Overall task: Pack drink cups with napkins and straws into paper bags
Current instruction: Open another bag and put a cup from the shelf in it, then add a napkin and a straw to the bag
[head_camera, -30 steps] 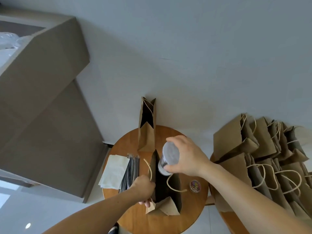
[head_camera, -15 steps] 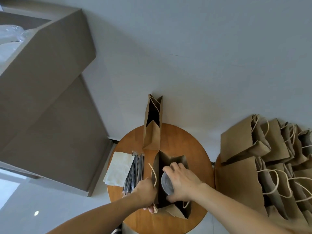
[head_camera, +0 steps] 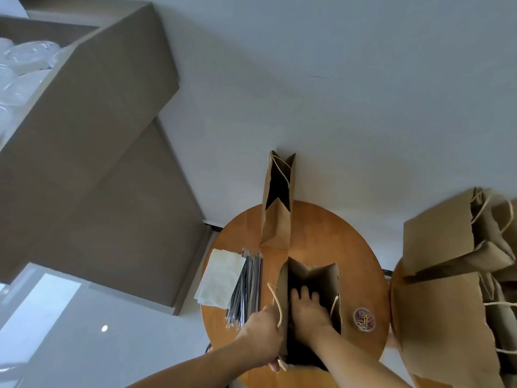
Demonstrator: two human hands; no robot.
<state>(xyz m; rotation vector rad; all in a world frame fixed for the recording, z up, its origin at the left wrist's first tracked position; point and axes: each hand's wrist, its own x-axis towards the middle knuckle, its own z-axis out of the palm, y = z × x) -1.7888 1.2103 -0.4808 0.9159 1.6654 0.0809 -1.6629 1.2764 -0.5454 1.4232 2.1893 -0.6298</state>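
Open bag point(head_camera: 314, 275) upright on round table point(head_camera: 321, 228), near side. Left hand point(head_camera: 263, 338) pinches bag's left wall at rim. Right hand point(head_camera: 307, 312) sits down inside bag, back of hand up. Can't tell its grip: fingers curl out of sight. Napkins point(head_camera: 221, 275) and straws point(head_camera: 247, 287) lie flat just left of bag. 2nd bag point(head_camera: 275, 225) upright at far edge. Clip dish point(head_camera: 363, 319) right of bag. Bag pile point(head_camera: 447, 247) on next table, right.

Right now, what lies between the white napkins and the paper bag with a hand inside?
A bundle of wrapped straws on the table, beside the napkins; the head view shows it.
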